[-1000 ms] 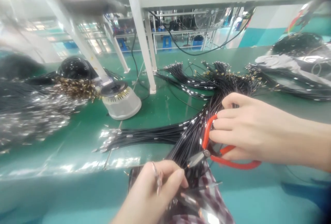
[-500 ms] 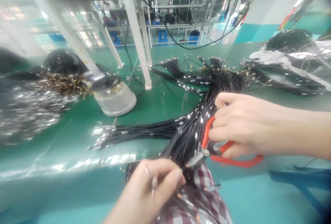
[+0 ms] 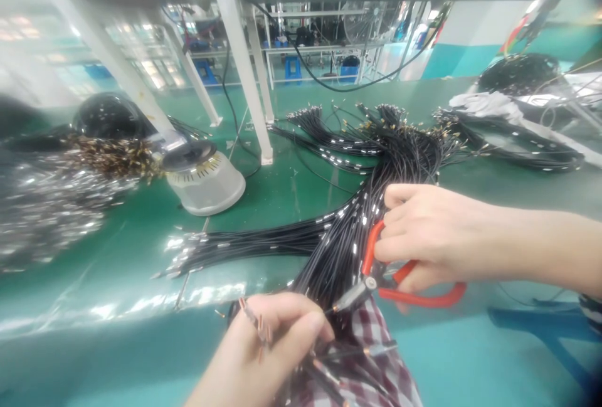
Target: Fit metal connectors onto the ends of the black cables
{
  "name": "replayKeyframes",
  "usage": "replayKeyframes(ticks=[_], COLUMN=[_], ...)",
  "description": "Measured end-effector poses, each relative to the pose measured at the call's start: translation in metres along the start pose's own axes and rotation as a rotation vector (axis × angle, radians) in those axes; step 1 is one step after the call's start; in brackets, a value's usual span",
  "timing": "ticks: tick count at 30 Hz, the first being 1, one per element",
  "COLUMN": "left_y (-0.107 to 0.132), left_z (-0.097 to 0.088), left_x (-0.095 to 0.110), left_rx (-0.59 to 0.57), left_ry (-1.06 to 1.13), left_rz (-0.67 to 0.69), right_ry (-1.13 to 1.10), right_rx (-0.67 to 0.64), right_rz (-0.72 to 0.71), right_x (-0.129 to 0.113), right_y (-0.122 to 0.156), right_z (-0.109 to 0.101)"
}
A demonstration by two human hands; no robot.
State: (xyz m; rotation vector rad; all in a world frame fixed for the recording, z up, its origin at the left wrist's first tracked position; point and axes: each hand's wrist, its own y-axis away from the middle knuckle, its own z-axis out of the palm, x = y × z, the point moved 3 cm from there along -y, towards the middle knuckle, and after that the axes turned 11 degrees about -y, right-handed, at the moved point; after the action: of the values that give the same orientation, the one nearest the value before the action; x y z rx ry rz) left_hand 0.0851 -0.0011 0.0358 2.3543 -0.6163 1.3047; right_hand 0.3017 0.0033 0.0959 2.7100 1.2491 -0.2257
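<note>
My right hand [image 3: 427,237] is wrapped around a pair of red-handled pliers [image 3: 355,294], whose jaws point down-left toward my left fingertips. A small copper-coloured wire end shows at the jaw tip. My left hand [image 3: 282,332] is closed, thumb against forefinger, right beside the jaws. Several small copper-coloured pieces [image 3: 258,325] stick up between its thumb and forefinger; what the fingertips pinch is mostly hidden. Behind both hands a thick bundle of black cables [image 3: 338,231] with white marks runs over the table edge. Loose black cable ends with copper tips [image 3: 329,372] lie over a checkered cloth [image 3: 376,332] on my lap.
The green table [image 3: 282,200] carries a translucent upturned tub [image 3: 207,187] at left, beside a blurred heap of shiny terminals [image 3: 61,200]. White frame legs [image 3: 242,68] stand on it. A coiled cable bundle [image 3: 527,150] lies at right. A blue stool-like frame [image 3: 540,325] is at lower right.
My right hand and the pliers have shifted slightly down and left. The copper-coloured pieces in my left hand have moved up-left and show more clearly. The view has shifted slightly.
</note>
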Motion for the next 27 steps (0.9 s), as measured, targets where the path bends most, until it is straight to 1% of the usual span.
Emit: replayKeyframes(ticks=[5, 10, 13, 17, 20, 24, 27], left_y=[0.001, 0.000, 0.000, 0.000, 0.000, 0.000, 0.001], left_z=[-0.001, 0.000, -0.002, -0.002, -0.002, -0.003, -0.003], left_x=[0.000, 0.001, 0.005, 0.007, 0.006, 0.006, 0.006], left_rx=[0.003, -0.069, -0.057, -0.021, -0.024, -0.031, -0.022], left_ry=[0.038, 0.050, 0.046, 0.064, 0.039, 0.033, 0.057], left_rz=[-0.032, -0.119, -0.138, -0.123, -0.126, -0.142, -0.156], right_ry=[-0.189, -0.415, -0.504, -0.548, -0.549, -0.516, -0.561], right_rx=[0.031, 0.065, 0.052, 0.046, 0.038, 0.071, 0.032], right_rz=[0.040, 0.056, 0.060, 0.065, 0.072, 0.070, 0.134], right_x=[0.006, 0.009, 0.010, 0.011, 0.012, 0.010, 0.009], right_y=[0.002, 0.001, 0.000, 0.000, 0.000, 0.000, 0.001], right_z=[0.011, 0.020, 0.025, 0.027, 0.028, 0.029, 0.033])
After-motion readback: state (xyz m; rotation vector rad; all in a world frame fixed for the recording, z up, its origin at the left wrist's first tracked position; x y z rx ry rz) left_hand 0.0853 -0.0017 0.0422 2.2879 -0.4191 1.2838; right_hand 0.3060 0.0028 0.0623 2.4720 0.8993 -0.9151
